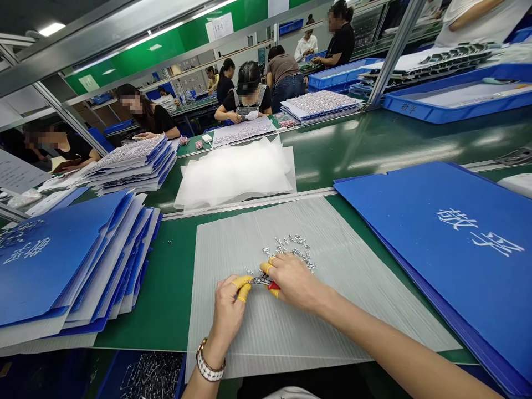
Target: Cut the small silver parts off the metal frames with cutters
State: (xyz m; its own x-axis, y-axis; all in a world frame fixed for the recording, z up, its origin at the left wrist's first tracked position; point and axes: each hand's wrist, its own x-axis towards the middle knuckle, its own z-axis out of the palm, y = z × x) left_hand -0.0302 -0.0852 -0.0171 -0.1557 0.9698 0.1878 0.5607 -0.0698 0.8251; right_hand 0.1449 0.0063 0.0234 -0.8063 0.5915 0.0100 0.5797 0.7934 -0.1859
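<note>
On grey corrugated plastic sheet point(316, 338) | right hand point(295, 282) gripping red-handled pliers point(262, 281) | left hand point(228, 313) pinching at their tip, yellow-cotted fingertips point(243, 282) | small metal pieces point(288, 246) scattered just beyond

Free corrugated sheet point(332, 316) round hands point(228, 313) point(296, 282), small metal parts point(286, 249) just fwd, blue folders point(58, 260) point(440, 260) L/R.

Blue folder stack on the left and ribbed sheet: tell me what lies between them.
In the head view, green bench lies between the blue folders and the ribbed sheet, with one tiny metal part on it.
</note>
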